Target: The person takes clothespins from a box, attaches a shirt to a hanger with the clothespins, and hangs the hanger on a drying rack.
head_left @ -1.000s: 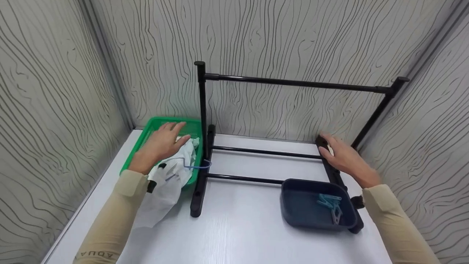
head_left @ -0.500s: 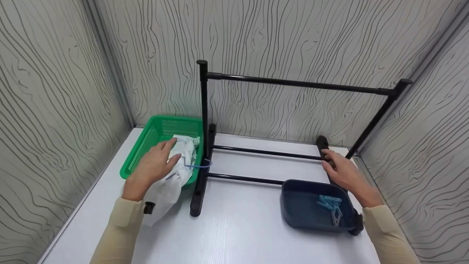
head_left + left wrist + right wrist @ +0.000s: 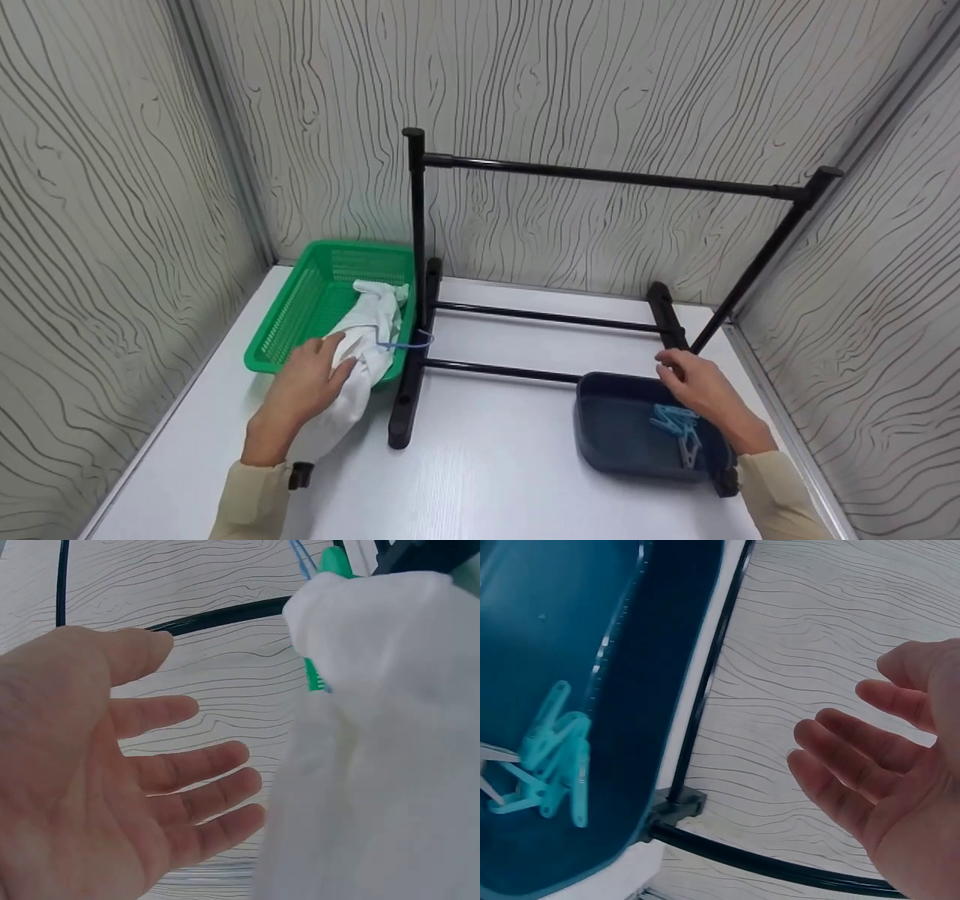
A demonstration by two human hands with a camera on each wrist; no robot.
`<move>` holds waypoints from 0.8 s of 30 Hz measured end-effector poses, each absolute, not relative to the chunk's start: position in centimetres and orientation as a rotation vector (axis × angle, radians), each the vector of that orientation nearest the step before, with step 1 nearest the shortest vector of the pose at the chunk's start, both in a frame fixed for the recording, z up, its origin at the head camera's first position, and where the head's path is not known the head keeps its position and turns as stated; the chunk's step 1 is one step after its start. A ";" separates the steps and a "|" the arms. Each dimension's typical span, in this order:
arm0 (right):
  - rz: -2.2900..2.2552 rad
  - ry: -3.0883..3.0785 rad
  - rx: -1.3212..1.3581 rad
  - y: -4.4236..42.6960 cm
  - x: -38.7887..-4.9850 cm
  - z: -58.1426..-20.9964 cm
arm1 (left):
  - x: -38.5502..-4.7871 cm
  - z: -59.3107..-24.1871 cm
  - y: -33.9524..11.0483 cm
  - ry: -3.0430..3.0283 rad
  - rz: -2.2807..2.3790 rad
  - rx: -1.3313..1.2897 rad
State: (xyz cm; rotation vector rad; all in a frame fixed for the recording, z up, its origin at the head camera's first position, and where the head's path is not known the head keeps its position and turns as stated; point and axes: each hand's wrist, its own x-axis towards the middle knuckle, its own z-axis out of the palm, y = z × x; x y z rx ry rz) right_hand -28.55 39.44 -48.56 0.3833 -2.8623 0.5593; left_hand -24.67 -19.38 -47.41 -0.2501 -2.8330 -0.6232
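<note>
My left hand (image 3: 304,386) hovers with spread, relaxed fingers beside white cloth (image 3: 367,322) that hangs over the front of a green basket (image 3: 259,352); the left wrist view shows nothing in the palm, with the cloth (image 3: 390,727) to its right. A blue hanger hook (image 3: 409,345) pokes out of the cloth, over the rack's left foot. My right hand (image 3: 709,394), fingers loosely bent and empty, is above the back right edge of a dark blue bin (image 3: 615,442). Inside the bin lie several light blue clothespins (image 3: 675,421), seen also as turquoise clothespins (image 3: 555,757) in the right wrist view.
A black rack (image 3: 600,174) stands between basket and bin, with a high top bar and two low bars (image 3: 510,371) near the white table (image 3: 465,465). Its left foot (image 3: 403,420) points forward. Patterned walls (image 3: 540,82) enclose the back and both sides.
Both hands have drawn back toward the person, the left from above the basket and the right from the rack's right foot. Basket, rack and bin have stayed in place.
</note>
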 end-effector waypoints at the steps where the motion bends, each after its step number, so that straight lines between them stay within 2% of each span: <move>1: 0.566 -2.867 0.378 39.5 -28.5 -48.9 | -24.5 -47.7 -19.4 -2.835 -0.623 -0.244; 9: 0.601 -2.953 0.365 40.1 -28.0 -51.5 | -23.7 -48.9 -19.0 -2.875 -0.569 -0.206; 24: 0.584 -3.029 0.321 40.5 -28.5 -54.2 | -23.2 -50.6 -18.9 -2.837 -0.430 -0.123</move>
